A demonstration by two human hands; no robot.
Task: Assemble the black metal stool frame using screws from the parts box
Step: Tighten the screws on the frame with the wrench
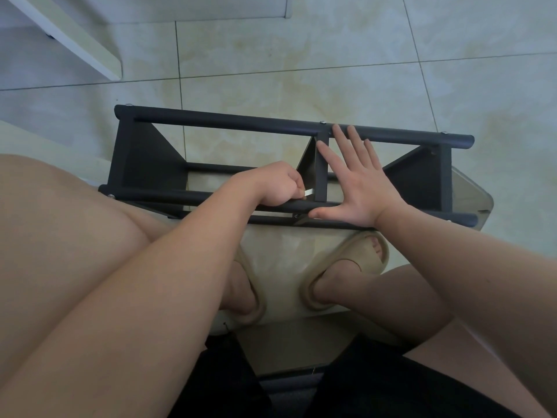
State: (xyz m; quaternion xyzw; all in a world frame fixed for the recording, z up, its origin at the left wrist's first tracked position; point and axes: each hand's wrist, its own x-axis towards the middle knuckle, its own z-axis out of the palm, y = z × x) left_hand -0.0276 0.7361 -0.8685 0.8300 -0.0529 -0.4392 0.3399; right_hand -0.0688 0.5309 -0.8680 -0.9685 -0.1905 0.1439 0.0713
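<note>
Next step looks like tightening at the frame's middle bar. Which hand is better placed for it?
Left, probably. The left hand pinches a small silvery tool, its tip at the middle bar of the black frame. The right hand lies open and flat on the frame, better suited to steadying it.

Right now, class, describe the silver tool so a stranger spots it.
Find the long black frame at the centre. Above its near rail, the left hand pinches a short silver strip. It alone gleams pale against black bars.
</note>
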